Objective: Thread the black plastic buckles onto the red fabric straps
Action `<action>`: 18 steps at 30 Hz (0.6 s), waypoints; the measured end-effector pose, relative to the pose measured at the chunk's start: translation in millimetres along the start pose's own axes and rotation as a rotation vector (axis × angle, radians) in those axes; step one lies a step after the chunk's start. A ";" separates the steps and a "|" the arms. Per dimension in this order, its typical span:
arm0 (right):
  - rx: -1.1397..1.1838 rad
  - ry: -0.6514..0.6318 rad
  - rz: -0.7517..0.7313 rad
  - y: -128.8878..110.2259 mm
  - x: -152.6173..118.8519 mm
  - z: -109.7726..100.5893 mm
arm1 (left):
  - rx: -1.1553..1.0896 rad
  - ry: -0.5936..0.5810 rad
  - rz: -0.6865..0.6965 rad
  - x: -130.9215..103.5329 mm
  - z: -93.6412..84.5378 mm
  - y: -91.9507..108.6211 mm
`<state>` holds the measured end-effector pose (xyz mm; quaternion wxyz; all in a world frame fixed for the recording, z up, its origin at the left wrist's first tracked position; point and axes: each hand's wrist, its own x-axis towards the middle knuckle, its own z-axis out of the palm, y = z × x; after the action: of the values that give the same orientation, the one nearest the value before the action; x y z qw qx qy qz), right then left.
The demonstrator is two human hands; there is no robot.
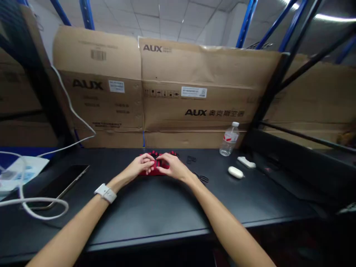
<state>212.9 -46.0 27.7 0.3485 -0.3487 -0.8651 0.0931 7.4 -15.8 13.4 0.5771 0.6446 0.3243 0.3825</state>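
A red fabric item with black straps (144, 172) lies at the back of the dark table, partly hidden under both hands. My left hand (143, 164), with a white watch on its wrist, has its fingers curled at the item's middle and closed on a black strap (157, 162). From the other side my right hand (174, 167) pinches at the same strap with thumb and fingers. The exact grip is too small to make out. Just right of my right hand lie small black pieces (191, 159) and black-handled scissors (204, 179), partly covered by my forearm.
A clear water bottle (229, 139) stands at the back right, near a white oval object (235, 172) and a white elongated object (246, 162). Left lie a tablet (62, 185), a white cable (46, 200) and papers (23, 174). Cardboard (167, 104) walls the back.
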 end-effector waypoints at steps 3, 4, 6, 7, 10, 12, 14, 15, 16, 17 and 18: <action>-0.004 0.004 0.005 0.5 0.8 4.4 | 0.102 -0.019 0.002 3.6 -5.8 -4.9; -0.001 -0.001 0.004 1.0 1.1 5.4 | 0.133 -0.027 0.001 4.6 -8.1 -6.0; 0.004 -0.015 0.015 2.8 1.8 5.1 | 0.191 -0.024 0.005 6.5 -13.7 -7.5; 0.005 -0.025 0.028 4.3 1.9 3.4 | 0.218 -0.014 0.007 7.3 -17.0 -8.1; 0.003 -0.084 0.092 10.3 1.1 -6.4 | 0.294 0.022 0.011 8.7 -28.5 -9.9; 0.000 -0.134 0.150 15.4 -0.6 -14.9 | 0.363 0.054 0.008 8.9 -36.3 -11.6; -0.002 -0.191 0.208 21.3 -2.9 -23.0 | 0.435 0.082 -0.002 8.4 -42.5 -13.0; -0.003 -0.214 0.232 24.4 -4.1 -26.7 | 0.469 0.092 -0.009 8.1 -44.6 -13.2; -0.004 -0.233 0.254 27.7 -5.4 -30.1 | 0.496 0.096 -0.015 7.6 -46.1 -13.1; -0.002 -0.248 0.276 31.1 -6.7 -33.2 | 0.519 0.095 -0.018 7.1 -47.0 -12.7; 0.005 -0.259 0.299 34.4 -8.1 -36.1 | 0.536 0.094 -0.018 6.5 -47.5 -12.1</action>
<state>259.7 -28.9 36.2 0.2176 -0.4577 -0.8409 0.1898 -30.2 14.8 4.1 0.3736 0.7530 0.4462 0.3072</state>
